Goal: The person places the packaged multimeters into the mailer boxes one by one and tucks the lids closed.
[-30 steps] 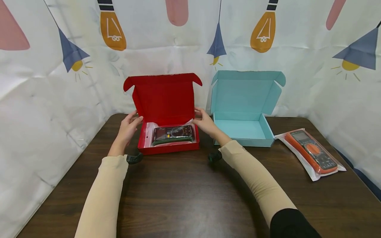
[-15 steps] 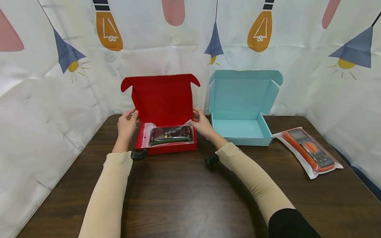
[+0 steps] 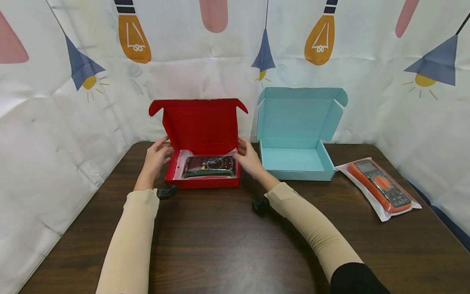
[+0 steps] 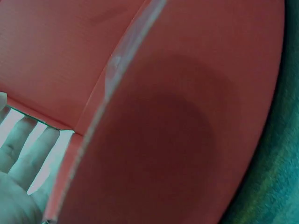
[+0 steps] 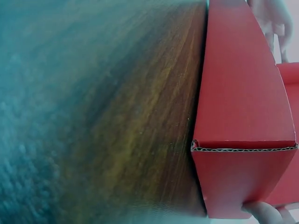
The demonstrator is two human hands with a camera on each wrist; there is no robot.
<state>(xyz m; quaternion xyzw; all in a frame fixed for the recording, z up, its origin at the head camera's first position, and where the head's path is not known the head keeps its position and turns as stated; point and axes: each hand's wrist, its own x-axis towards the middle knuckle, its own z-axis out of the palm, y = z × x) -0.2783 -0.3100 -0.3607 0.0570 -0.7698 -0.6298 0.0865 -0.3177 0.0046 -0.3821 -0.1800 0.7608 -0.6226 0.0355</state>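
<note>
In the head view a red cardboard box point(image 3: 202, 184) stands with its lid point(image 3: 200, 126) raised. Inside lies a dark multimeter point(image 3: 209, 166) with a green edge, wrapped in clear plastic. My left hand point(image 3: 154, 161) is at the lid's left hinge corner; its outstretched fingers point(image 4: 35, 158) reach the lid's edge in the left wrist view. At the opposite corner is my right hand point(image 3: 250, 159), fingers beside the lid. Its thumb point(image 5: 264, 212) touches the box's side wall in the right wrist view. Neither hand has anything in its grip.
A light blue box point(image 3: 297, 175) stands open to the right, its lid up. Near the table's right edge lies an orange multimeter point(image 3: 382, 183) in a plastic bag. Behind both boxes hangs a white printed curtain point(image 3: 216, 73). The brown tabletop point(image 3: 216, 232) extends in front.
The red lid's top edge has come lower and forward. My left hand drew slightly back from the corner and returned to it. The right hand stays at its corner.
</note>
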